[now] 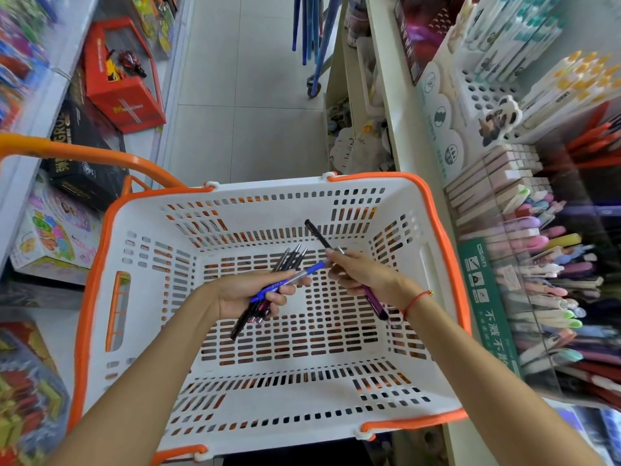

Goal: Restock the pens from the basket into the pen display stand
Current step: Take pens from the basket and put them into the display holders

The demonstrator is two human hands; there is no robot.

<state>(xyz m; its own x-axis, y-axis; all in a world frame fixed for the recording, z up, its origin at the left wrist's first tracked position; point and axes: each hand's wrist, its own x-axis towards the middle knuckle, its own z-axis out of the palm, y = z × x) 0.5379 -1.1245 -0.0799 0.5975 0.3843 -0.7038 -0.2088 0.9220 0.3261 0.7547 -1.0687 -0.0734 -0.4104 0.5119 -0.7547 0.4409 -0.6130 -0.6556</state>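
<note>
A white slotted basket (255, 415) with orange rim and handles fills the middle of the view; I see no loose pens on its floor. Above it, my left hand (250, 292) grips a bundle of pens (287, 260), several dark ones plus a blue pen (295, 279) lying across them. My right hand (361, 275) holds two pens: a black pen (317, 233) pointing up-left and a purple pen (376, 304) pointing down-right. Its fingertips meet the blue pen's tip. The pen display stand (554, 287) on the right shelf holds several rows of coloured pens.
Toy boxes line the left shelves, among them a red box (124, 82). Tiled floor runs ahead between the shelves. A blue wheeled rack (314, 45) stands far ahead. White pen holders (484, 92) and pencil boxes sit above the display stand.
</note>
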